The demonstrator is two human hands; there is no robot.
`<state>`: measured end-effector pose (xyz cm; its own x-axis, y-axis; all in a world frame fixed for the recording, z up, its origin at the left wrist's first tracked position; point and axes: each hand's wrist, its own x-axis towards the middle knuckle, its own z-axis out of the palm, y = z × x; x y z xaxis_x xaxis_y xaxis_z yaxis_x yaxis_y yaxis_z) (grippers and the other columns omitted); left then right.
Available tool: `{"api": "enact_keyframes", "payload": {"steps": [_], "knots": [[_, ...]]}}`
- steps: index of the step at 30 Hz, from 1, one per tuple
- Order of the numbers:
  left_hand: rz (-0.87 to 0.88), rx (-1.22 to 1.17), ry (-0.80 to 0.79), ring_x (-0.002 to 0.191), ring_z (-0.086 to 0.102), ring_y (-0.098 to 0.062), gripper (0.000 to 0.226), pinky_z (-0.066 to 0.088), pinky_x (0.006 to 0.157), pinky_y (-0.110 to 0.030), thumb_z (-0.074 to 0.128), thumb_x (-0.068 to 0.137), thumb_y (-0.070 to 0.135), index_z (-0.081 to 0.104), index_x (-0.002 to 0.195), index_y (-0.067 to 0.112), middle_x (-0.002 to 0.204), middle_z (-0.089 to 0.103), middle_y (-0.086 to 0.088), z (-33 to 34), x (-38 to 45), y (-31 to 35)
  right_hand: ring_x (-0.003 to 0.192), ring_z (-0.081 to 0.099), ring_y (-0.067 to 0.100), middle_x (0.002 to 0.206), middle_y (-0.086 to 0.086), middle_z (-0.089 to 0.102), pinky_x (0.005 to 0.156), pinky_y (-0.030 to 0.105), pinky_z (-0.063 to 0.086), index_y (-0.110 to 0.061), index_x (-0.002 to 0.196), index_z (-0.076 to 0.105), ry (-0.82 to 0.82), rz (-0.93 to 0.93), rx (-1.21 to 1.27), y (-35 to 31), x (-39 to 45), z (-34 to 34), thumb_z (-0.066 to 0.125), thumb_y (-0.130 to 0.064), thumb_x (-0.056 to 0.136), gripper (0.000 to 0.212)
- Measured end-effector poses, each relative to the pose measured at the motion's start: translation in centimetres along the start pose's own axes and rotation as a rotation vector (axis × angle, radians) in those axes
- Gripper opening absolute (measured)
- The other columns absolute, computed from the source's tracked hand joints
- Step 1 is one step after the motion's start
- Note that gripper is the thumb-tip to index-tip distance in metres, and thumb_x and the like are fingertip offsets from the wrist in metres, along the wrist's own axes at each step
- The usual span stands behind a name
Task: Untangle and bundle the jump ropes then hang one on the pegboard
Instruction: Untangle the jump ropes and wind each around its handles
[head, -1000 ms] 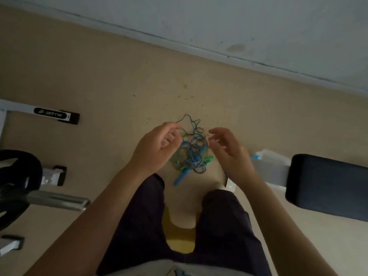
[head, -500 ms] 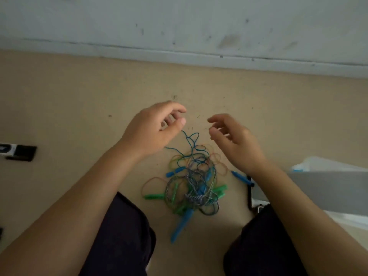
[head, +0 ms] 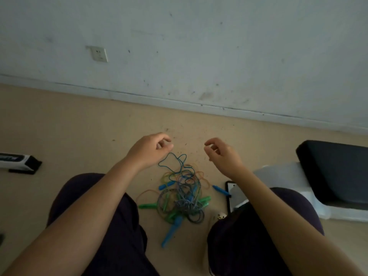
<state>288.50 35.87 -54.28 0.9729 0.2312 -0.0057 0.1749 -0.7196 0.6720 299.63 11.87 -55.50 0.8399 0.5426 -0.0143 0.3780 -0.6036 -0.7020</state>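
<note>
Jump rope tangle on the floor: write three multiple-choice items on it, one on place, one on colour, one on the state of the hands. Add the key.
1. Where does the jump rope tangle lie?
A. on the floor between the knees
B. on the black bench pad
C. hung on the wall

2. Which handle colours show in it?
A. red and yellow
B. blue and green
C. only black

3. What is the right hand doing?
A. gripping a handle
B. pressing flat on the floor
C. hovering with loosely curled fingers, holding nothing visible

Key: 1 A, the pile sits on the beige floor. 2 B, blue handle and green handle stick out. 3 C, no rope reaches it.
</note>
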Motion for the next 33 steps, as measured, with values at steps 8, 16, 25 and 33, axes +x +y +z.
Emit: {"api": "enact_keyframes", "payload": {"steps": [8, 16, 25, 33], "knots": [[0.03, 0.23, -0.086, 0.088, 0.062, -0.011, 0.04, 0.055, 0.078, -0.035, 0.051, 0.097, 0.053, 0.058, 0.128, 0.029, 0.108, 0.062, 0.011, -1.5, 3.7, -1.9, 0.077, 0.064, 0.013, 0.089, -0.006, 0.063, 0.063, 0.03, 0.054, -0.024, 0.111, 0.057, -0.115, 0.156, 0.03, 4.6, 6.5, 7.1, 0.051, -0.046, 0.098, 0.027], [-0.294, 0.127, -0.241, 0.094, 0.061, -0.014, 0.044, 0.051, 0.075, -0.033, 0.055, 0.094, 0.055, 0.058, 0.126, 0.024, 0.11, 0.063, 0.006, 9.7, 14.2, -11.2, 0.087, 0.063, 0.018, 0.098, -0.003, 0.064, 0.081, 0.046, 0.056, -0.023, 0.11, 0.058, -0.219, 0.425, 0.112, 15.0, 13.8, 18.3, 0.057, -0.059, 0.09, 0.041], [-0.614, -0.193, -0.407, 0.135, 0.046, -0.018, 0.082, 0.04, 0.1, -0.032, 0.077, 0.076, 0.061, 0.047, 0.144, 0.026, 0.15, 0.047, 0.005, 29.3, 12.0, -22.8, 0.112, 0.056, 0.017, 0.129, 0.003, 0.055, 0.083, 0.024, 0.041, -0.021, 0.134, 0.051, -0.237, 0.579, -0.012, 27.6, 12.3, 26.3, 0.077, -0.06, 0.072, 0.078], [-0.725, -0.376, -0.477, 0.085, 0.057, -0.003, 0.054, 0.042, 0.065, -0.018, 0.084, 0.072, 0.051, 0.063, 0.116, 0.027, 0.1, 0.063, 0.008, 32.0, 11.7, -24.1, 0.057, 0.057, -0.007, 0.061, -0.016, 0.063, 0.058, 0.013, 0.043, -0.025, 0.074, 0.063, -0.314, 0.649, 0.381, 27.0, 12.0, 28.9, 0.083, -0.024, 0.079, 0.02]]}}
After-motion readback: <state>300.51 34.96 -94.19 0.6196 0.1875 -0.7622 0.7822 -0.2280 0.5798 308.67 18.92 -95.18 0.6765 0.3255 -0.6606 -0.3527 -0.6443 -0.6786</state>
